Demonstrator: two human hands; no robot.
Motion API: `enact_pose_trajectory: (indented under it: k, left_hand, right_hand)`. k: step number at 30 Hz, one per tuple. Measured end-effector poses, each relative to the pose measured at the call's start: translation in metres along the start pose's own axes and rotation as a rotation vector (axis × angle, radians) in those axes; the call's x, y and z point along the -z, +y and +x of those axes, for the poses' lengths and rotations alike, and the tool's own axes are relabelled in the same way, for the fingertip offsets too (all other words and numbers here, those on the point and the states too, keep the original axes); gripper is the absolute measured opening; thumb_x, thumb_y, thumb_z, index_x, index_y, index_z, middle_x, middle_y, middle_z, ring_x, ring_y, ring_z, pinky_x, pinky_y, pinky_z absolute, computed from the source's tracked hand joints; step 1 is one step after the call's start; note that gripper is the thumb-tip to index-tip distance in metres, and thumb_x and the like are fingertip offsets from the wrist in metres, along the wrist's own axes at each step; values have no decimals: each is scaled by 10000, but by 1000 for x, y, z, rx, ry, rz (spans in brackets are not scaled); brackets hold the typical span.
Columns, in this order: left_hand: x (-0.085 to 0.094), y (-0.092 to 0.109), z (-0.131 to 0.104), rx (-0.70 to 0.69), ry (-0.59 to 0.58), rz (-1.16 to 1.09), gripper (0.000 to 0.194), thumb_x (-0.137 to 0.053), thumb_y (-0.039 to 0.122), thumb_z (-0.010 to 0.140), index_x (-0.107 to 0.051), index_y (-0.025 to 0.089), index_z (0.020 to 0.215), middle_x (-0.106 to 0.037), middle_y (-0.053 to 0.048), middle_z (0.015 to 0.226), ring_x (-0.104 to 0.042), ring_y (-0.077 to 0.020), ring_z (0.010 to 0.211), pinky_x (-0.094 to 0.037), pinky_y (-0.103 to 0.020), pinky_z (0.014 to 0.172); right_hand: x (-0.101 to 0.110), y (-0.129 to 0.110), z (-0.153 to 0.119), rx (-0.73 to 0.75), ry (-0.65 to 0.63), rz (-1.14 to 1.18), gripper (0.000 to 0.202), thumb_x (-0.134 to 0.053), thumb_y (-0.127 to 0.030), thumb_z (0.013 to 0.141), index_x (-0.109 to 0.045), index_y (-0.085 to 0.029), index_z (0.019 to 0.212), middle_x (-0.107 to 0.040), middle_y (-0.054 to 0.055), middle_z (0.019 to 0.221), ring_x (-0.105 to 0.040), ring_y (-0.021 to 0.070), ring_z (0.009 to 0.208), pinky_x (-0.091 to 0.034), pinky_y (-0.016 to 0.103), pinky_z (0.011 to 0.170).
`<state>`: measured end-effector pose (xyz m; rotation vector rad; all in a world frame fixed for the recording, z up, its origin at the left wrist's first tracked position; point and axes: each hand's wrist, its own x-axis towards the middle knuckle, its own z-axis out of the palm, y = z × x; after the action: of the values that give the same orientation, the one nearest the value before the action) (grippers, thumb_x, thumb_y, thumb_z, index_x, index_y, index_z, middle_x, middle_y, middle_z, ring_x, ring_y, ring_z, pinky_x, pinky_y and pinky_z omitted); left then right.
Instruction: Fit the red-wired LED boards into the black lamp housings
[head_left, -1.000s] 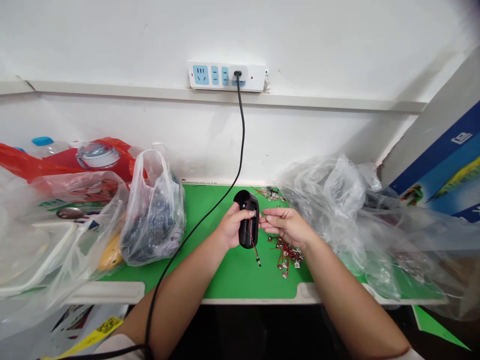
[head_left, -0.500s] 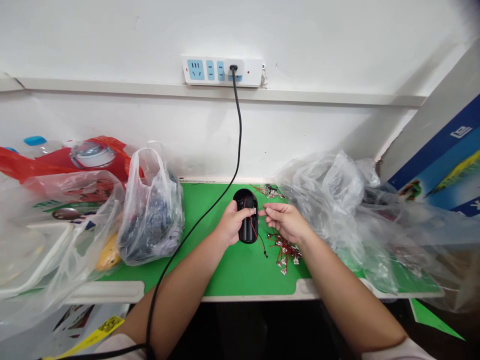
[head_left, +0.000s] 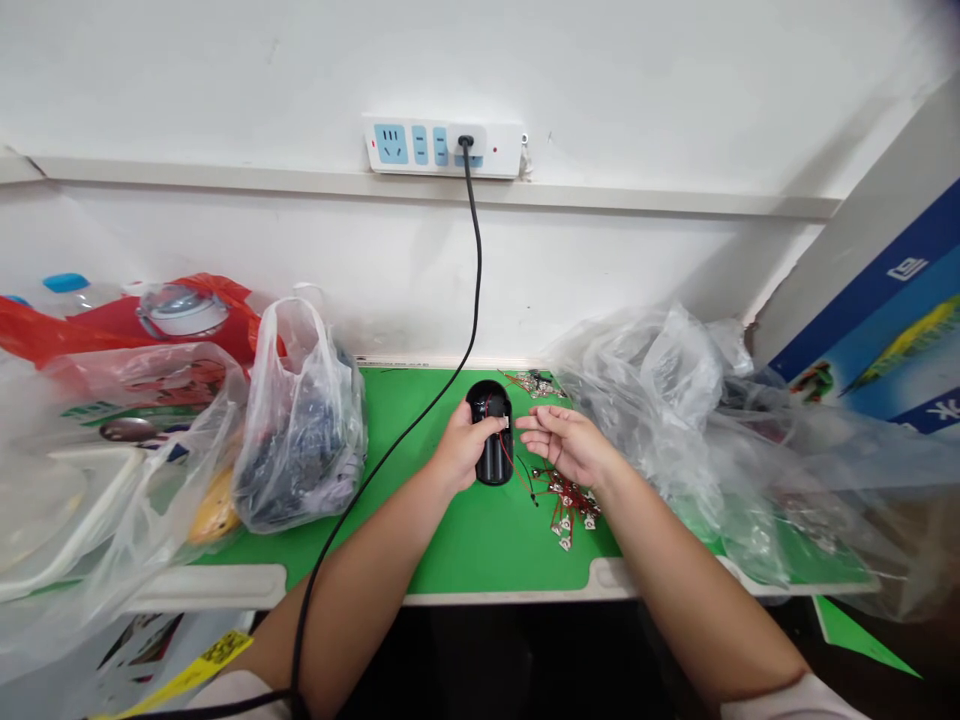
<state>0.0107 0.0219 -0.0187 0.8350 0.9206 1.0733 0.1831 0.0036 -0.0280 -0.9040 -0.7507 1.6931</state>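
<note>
My left hand (head_left: pixel 462 446) grips a black oval plastic housing (head_left: pixel 493 468) by its left side, the thumb lying across its open inside. A small white part (head_left: pixel 506 423) shows by the thumb tip, and thin red and black wires (head_left: pixel 525 480) trail out of the housing to the right. Just right of it, apart from the housing, my right hand (head_left: pixel 566 440) is held with fingers loosely stretched and nothing visible in them. Beneath and in front of that hand lies a pile of small white-and-metal pieces with red wires (head_left: pixel 571 505).
More small wired parts (head_left: pixel 538 382) lie behind the right hand. Clear plastic bags (head_left: pixel 660 380) crowd the right side. A filled plastic bag (head_left: pixel 300 430) and a red bag (head_left: pixel 112 330) stand left. A black cable (head_left: pixel 420 415) runs from the wall power strip (head_left: pixel 442 147) across the green table (head_left: pixel 495 560).
The fingers of my right hand have drawn slightly away from the housing and straightened a little. My left hand keeps its hold on the housing; the trailing wires have shifted slightly.
</note>
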Motion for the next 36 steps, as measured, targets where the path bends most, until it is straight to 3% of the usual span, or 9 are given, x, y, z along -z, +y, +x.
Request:
enact_pose_trajectory:
  k: [3,10,21,36]
  left_hand:
    - [0,1,-1,0,0,6,386,-733,216,600,-507,219,914,-590,36,667,-601,-167,541,-487,-299,517]
    - [-2,4,-6,-16,-8,29,375,-736,224,612,-519,214,918,-608,28,685,-599,-163,552,-492,-291,511]
    - [-2,-1,-2,-46,18,36,416,-754,198,595,-557,197,962,-607,39,761,-577,-109,620,-495,-252,625]
    - [-2,-10,0,-152,17,94,474,-732,199,624,-563,198,1066,-623,16,838,-583,-127,687,-502,-283,685]
  right_hand:
    - [1,2,1,-19,-32,50,188,-749,-274,772,-616,-169,853,-734,77,905,-691,129,743,-570,261,742]
    - [-5,4,2,-13,-30,171,185,-813,-193,687,-687,-150,816,-658,-21,679,-601,40,564,-519,112,562]
    - [-9,7,-3,-6,-1,74,211,-825,-239,677,-715,-126,817,-701,34,779,-676,93,649,-598,186,683]
    - [-22,16,-2,135,79,-40,305,-838,-351,620,-736,-142,817,-651,-1,587,-582,71,493,-539,190,524]
